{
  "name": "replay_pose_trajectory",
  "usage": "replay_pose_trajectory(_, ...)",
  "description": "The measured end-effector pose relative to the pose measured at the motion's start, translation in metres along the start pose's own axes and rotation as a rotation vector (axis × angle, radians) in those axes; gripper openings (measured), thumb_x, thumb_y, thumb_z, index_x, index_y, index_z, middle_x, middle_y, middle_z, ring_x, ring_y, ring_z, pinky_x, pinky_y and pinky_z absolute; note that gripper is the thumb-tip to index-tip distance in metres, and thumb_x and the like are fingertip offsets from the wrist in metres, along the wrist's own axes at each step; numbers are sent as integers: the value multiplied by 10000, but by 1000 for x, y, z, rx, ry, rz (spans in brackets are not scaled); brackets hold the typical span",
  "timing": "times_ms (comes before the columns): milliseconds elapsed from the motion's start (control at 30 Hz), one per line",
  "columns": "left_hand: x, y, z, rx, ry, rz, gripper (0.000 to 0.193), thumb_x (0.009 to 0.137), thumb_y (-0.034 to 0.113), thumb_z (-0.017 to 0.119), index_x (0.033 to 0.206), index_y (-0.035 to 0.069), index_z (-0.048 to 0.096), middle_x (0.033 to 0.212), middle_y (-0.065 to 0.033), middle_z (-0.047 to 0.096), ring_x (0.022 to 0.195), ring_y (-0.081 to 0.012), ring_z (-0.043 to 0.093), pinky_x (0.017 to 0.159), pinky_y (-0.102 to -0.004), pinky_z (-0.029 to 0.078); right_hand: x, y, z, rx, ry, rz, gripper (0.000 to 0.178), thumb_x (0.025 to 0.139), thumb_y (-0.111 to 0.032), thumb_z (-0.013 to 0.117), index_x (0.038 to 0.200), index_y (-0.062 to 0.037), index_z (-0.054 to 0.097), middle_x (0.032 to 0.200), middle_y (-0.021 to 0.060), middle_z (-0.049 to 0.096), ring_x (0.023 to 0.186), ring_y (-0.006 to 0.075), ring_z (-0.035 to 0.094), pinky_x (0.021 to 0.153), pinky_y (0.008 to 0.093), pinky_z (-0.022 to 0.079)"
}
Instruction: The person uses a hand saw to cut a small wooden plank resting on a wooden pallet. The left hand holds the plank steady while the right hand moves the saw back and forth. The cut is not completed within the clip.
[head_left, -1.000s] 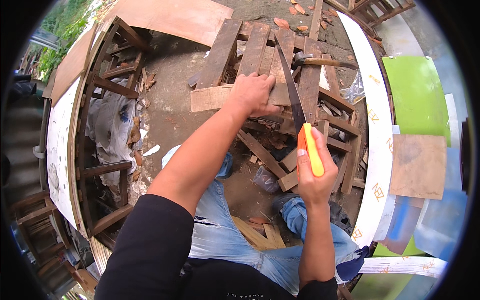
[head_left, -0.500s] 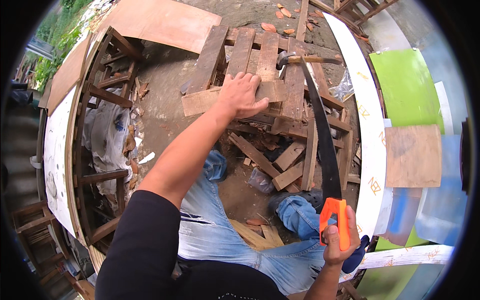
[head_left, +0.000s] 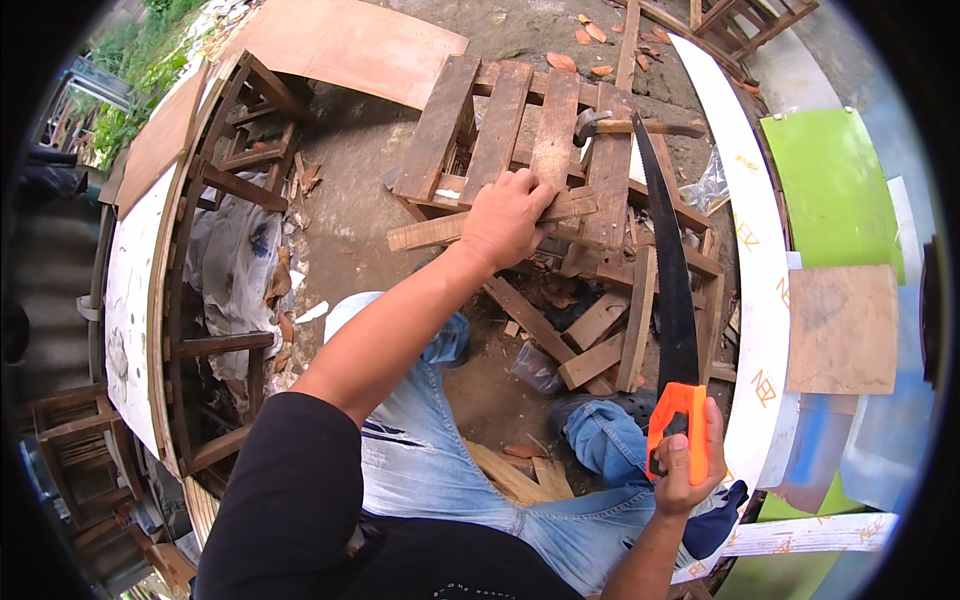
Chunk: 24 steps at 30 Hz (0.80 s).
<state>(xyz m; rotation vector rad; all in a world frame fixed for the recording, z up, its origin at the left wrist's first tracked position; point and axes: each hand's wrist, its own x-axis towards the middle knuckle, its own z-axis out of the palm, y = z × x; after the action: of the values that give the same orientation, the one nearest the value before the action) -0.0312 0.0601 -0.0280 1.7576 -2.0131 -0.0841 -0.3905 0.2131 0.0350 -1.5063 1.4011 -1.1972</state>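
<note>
My left hand is closed around a short wooden board at the near edge of a low slatted wooden bench. The board is tipped so that its narrow side shows, and its left end sticks out past the bench. In my right hand is a handsaw, gripped by its orange handle. Its dark blade points up and away from me, to the right of the board. A hammer lies across the bench's right-hand slats, close to the saw's tip.
Wood offcuts and a clear plastic cup lie on the ground between my feet. A wooden frame with a white top stands at the left. A long white strip curves along the right, beside green and brown panels.
My left hand has turned the board from lying flat to tilted on its edge. The saw stays raised in my right hand. The whole view has shifted slightly.
</note>
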Motion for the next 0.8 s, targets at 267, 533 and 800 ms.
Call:
replay_pose_trajectory(267, -5, 8, 2, 53, 29, -12, 447, 796, 209, 758, 1220, 190, 616, 1086, -76, 566, 1079, -291, 573, 828, -429, 489, 1, -4, 6, 107, -9, 90, 556, 904, -140, 666, 1387, 98, 527, 767, 41, 620, 541, 76, 492, 497, 213, 374)
replay_pose_trajectory(533, 53, -30, -25, 77, -394, 4, 663, 861, 403, 757, 1432, 129, 562, 1271, -140, 589, 1253, -330, 527, 1061, -424, 430, 4, -3, 12, 195, -27, 107, 561, 915, -156, 674, 1395, 91, 521, 731, 28, 599, 535, 72, 478, 491, 216, 369)
replay_pose_trajectory(800, 30, -22, -16, 110, -161, -149, 733, 839, 483, 765, 1433, 116, 542, 1339, -131, 578, 1287, -321, 516, 1045, -466, 400, -3, 1, 6, 163, -34, 152, 558, 909, -155, 684, 1385, 93, 532, 800, 54, 632, 600, 91, 527, 551, 221, 415)
